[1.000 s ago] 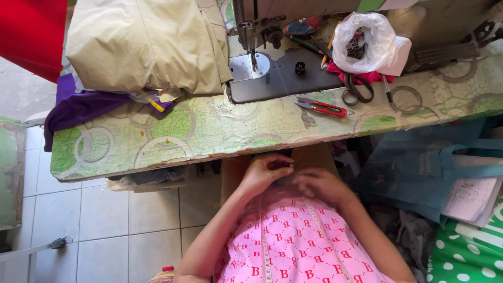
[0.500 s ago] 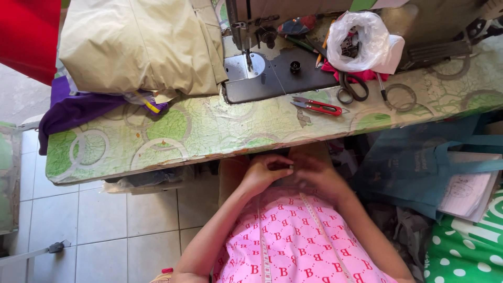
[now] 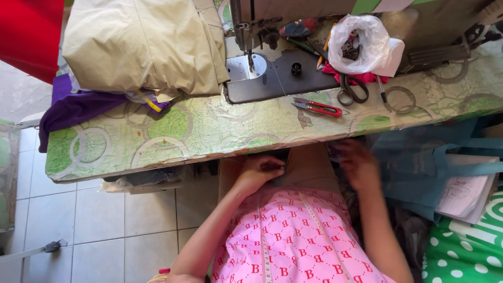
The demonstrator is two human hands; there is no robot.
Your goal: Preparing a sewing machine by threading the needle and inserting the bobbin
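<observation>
1. Head view: left hand (image 3: 260, 172) rests curled on tan cloth (image 3: 309, 167) in the lap, below the table (image 3: 209, 131) edge.
2. Right hand (image 3: 359, 162) reaches, blurred, toward blue bags (image 3: 414, 167); its grip I cannot tell.
3. Best to keep the cloth flat and pinned.

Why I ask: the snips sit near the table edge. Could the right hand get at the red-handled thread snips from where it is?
Probably yes. The right hand is low, below the table's front edge, and the red-handled thread snips lie in the open just above it, nothing on them; the black scissors lie apart.
</observation>
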